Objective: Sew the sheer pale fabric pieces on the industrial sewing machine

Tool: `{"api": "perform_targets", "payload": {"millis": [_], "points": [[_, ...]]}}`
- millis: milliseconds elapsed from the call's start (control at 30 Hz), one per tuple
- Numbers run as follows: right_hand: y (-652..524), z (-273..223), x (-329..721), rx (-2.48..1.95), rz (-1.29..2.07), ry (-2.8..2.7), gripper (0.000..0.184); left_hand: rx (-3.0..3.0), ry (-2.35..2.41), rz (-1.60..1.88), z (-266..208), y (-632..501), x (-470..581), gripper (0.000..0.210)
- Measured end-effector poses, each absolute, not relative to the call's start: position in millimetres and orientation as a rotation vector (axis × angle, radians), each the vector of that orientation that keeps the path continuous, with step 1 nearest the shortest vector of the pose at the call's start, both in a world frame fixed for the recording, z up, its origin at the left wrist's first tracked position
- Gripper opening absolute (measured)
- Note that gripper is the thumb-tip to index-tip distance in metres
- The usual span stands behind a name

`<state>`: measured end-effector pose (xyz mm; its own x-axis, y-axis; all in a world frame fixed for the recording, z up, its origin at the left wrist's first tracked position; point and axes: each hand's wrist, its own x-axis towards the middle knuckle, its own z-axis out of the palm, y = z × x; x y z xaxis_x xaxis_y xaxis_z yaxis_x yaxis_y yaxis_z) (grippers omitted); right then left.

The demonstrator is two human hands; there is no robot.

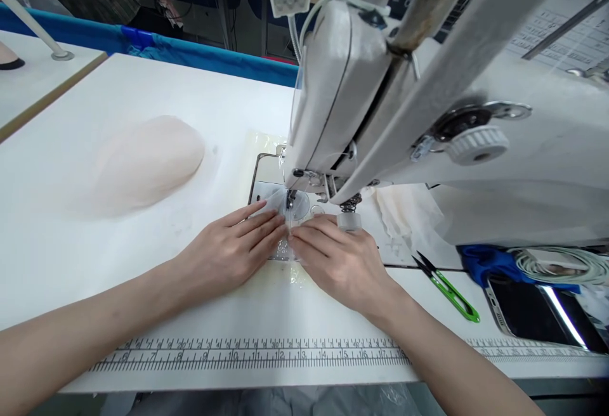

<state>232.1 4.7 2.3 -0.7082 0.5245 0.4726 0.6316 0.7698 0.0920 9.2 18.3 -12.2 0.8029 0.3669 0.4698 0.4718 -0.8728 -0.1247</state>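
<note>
Both hands rest on the bed of a white sewing machine (328,99), close in front of its presser foot (290,198). My left hand (242,245) lies flat with fingers stretched toward the needle area, pressing a thin, sheer pale fabric (276,201). From the other side, my right hand (340,260) lays its extended fingers beside the seam line, with its thumb hidden. The fingertips of the two hands almost meet. Much of the fabric is covered by the hands and hard to make out. Behind my right hand, a crumpled pale cloth (404,210) lies under the machine arm.
A rounded pale beige fabric piece (157,162) lies on the left tabletop. Green thread snips (450,292), a phone (540,311), a blue cloth (485,267) and a coiled cable (561,264) lie at right. A printed ruler (257,354) runs along the front edge.
</note>
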Motion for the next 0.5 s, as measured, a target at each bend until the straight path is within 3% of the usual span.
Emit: {"api": "perform_targets", "payload": {"millis": [500], "points": [[3.7,0.2,230.9,-0.892,-0.349,-2.522,0.020,-2.762,-0.656,-0.596,-11.7,18.6,7.5,0.030]]}}
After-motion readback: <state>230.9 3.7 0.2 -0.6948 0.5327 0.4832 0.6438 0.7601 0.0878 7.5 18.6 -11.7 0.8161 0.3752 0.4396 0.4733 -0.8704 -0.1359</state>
